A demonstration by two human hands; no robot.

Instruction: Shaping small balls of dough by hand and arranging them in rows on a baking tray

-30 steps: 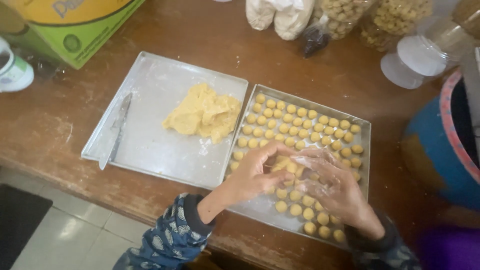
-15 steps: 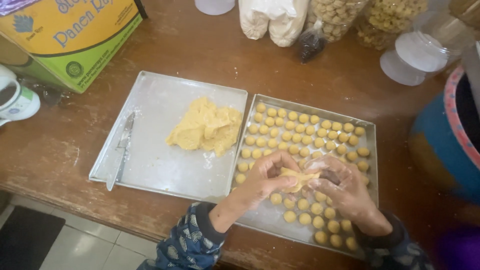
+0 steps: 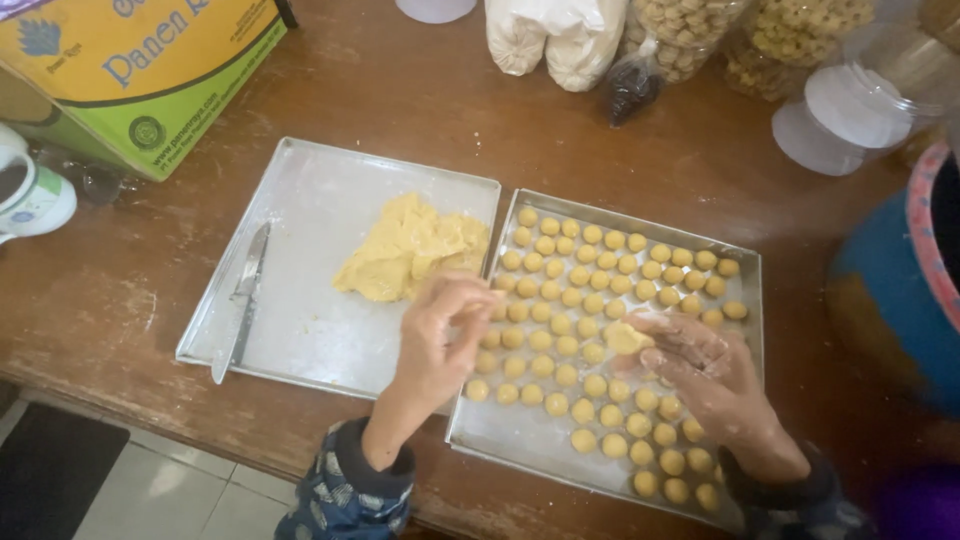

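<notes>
Softly Does It: A Dough Lump in the Right Palm

Right now the small dough piece [image 3: 626, 338] sits at the fingertip end of my right hand [image 3: 705, 375], whose grip is loosely cupped around it from below, not clenched. I judge it soft, light and a little greasy; it would dent under any squeeze, so it is best taken between fingertips or rolled on the palm. My left hand [image 3: 440, 335] hovers just beside it, over the seam where the two trays meet, fingers curled together; whether they pinch a crumb of dough I cannot tell.

Under both hands lies the tray of dough balls [image 3: 745, 275], rows of small yellow spheres, close-set and fragile. Just beyond the left grip sits the dough mound [image 3: 405, 250] on the second tray [image 3: 310, 190], with a knife [image 3: 243, 300] farther out along its outer edge. Well past the grips, the desk [image 3: 420, 110] carries a cardboard box [image 3: 140, 70], a mug [image 3: 35, 195], bags and jars.
</notes>
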